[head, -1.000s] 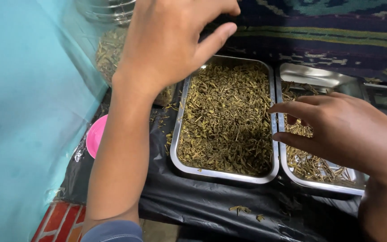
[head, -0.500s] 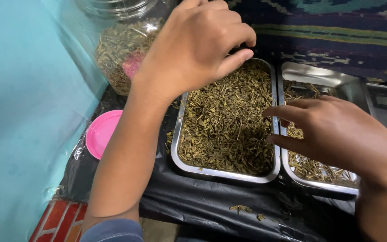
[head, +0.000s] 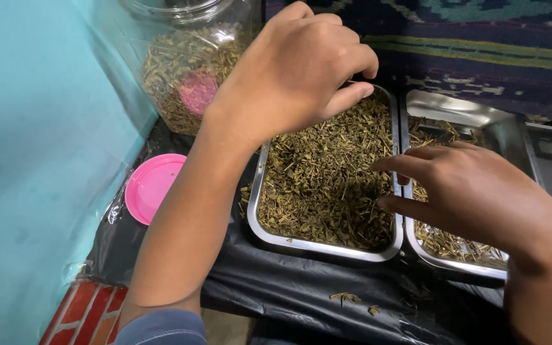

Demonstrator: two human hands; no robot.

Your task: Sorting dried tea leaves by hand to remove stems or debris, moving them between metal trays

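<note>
A clear jar of dried herbs stands at the back left beside a turquoise wall; a round pink lid lies on black plastic sheeting; the left hand hovers over the far end of the full steel tray, fingers curled together, whether pinching herbs I cannot tell; the right hand reaches across the rim from the sparser tray, fingers loosely parted over the dry, twiggy, olive-green herbs.

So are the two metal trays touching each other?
Touching. The head view shows the left tray and the right tray with their rims pressed side by side, no black sheet visible between them.
</note>
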